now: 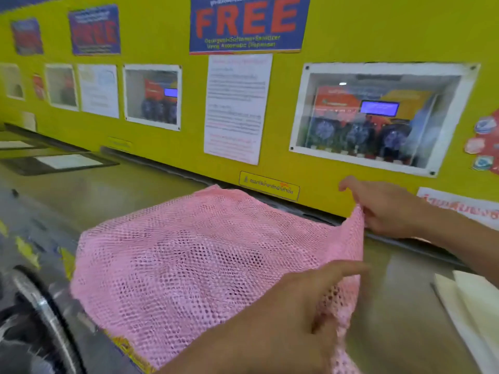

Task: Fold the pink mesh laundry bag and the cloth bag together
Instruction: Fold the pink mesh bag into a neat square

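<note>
The pink mesh laundry bag lies spread on the steel top of a washing machine, its left part hanging over the front edge. My right hand pinches the bag's far right corner, lifted slightly off the surface near the yellow wall. My left hand grips the near right edge of the mesh, with the index finger stretched out over it. A cream cloth bag lies flat at the right edge of the view, apart from the mesh bag and both hands.
A yellow wall with posters, notices and windowed dispenser boxes rises directly behind the machine top. The round washer door shows at lower left. Bare steel lies between the mesh bag and the cloth bag.
</note>
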Tool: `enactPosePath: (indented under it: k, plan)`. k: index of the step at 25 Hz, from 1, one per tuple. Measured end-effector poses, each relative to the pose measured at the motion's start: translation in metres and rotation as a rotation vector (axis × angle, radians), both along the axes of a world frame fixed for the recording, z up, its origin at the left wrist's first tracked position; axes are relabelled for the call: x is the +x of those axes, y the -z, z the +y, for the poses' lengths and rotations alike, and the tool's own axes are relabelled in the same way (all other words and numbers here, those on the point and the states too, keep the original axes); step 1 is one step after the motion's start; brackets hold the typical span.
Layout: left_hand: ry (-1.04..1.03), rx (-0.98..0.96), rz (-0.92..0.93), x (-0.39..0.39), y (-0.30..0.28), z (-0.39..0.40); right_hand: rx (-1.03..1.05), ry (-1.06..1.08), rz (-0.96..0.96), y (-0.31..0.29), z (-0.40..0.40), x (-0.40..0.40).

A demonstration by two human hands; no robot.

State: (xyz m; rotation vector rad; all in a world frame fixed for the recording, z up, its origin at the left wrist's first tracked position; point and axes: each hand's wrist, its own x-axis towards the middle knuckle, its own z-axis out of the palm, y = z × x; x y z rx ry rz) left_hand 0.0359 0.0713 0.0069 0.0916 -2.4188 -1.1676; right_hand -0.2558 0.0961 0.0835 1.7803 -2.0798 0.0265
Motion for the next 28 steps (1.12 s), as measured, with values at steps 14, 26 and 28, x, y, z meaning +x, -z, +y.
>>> enactPosePath:
  k: [14,26,28]
  plan:
    - [-0.443,0.147,-0.176,0.167,-0.009,-0.280,0.051,0.069,0.433,0.006,-0.314,0.157]
    - [-0.426,-0.438,-0.652,0.078,0.020,-0.293,0.228,0.215,-0.524,0.059,-0.247,0.121]
    - [-0.453,-0.409,-0.657,0.070,0.014,-0.300,0.149,0.164,-0.609,0.052,-0.228,0.110]
